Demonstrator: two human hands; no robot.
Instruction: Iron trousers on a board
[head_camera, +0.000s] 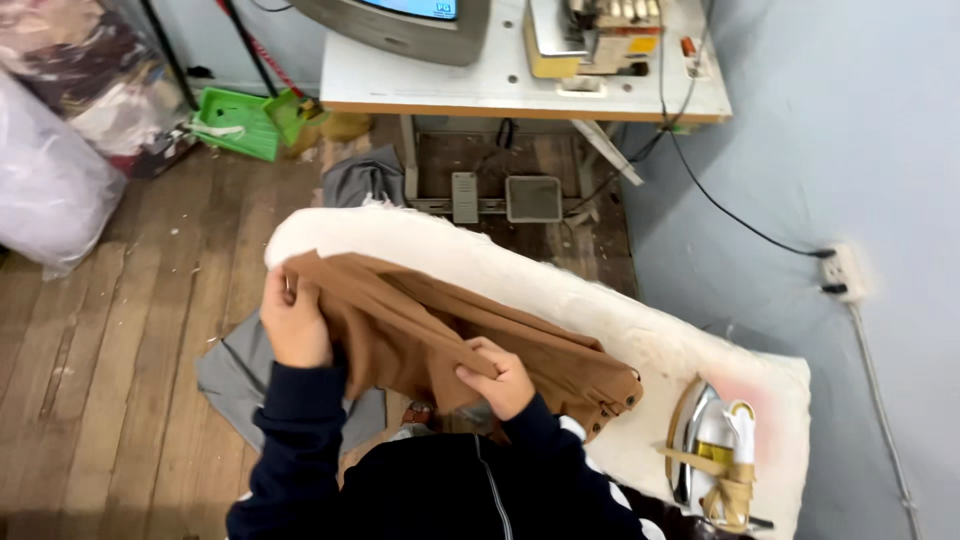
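Right now a brown garment (460, 335), folded and looking like trousers with a fastened waistband end, is lying across the white padded ironing board (560, 290), its long axis running along the board from the rounded end toward the end where the iron is sitting. The left hand (295, 318) is gripping the garment at the end nearest the board's rounded tip, fingers curled shut over the cloth edge with the thumb tucked behind it. The right hand (497, 378) is pinching the near edge of the garment about halfway along the board, fingers bent closed on a fold of fabric. So the cloth is lying directly under and away from both sets of fingers, stretching off past the right hand toward the waistband, and the right hand is the nearer one to that far end. An iron (712, 450), strapped with tan tape, is resting on the board's wide end, well apart from the garment. Below the board's near side a grey cloth (235, 375) is hanging down over the wooden floor (110, 340). Beyond the board a sewing-machine table (500, 85) is standing with its foot pedals (505, 197) underneath, and a green dustpan (240, 122) is lying on the floor off to the side of that table.
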